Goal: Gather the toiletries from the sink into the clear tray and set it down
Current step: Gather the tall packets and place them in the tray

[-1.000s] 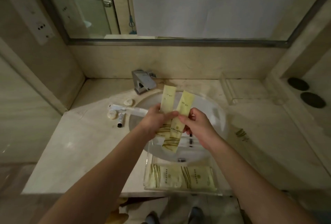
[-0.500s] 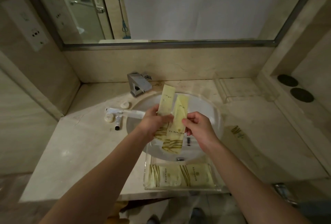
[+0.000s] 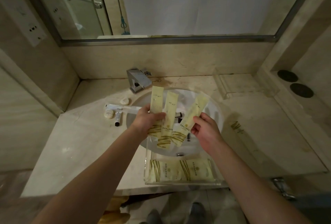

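Observation:
Above the white sink [image 3: 213,116], my left hand [image 3: 148,121] grips two long pale-yellow toiletry packets [image 3: 163,114], fanned upright. My right hand [image 3: 204,130] pinches a third long yellow packet [image 3: 191,118], tilted to the right, its lower end overlapping the other two. The clear tray [image 3: 182,182] sits at the counter's front edge, partly over the basin, with two yellow packets [image 3: 180,170] lying flat inside. Small dark items [image 3: 179,116] lie in the basin behind the packets, mostly hidden.
On the counter left of the sink lie a wrapped toothbrush [image 3: 123,107], a small tube [image 3: 117,119] and two round soaps [image 3: 108,114]. A chrome faucet [image 3: 138,80] stands behind the basin. A second clear tray [image 3: 245,85] sits at the back right.
A third packet has come up in my right hand, angled to the right. Earlier both hands were together on the two packets, which my left hand alone holds now.

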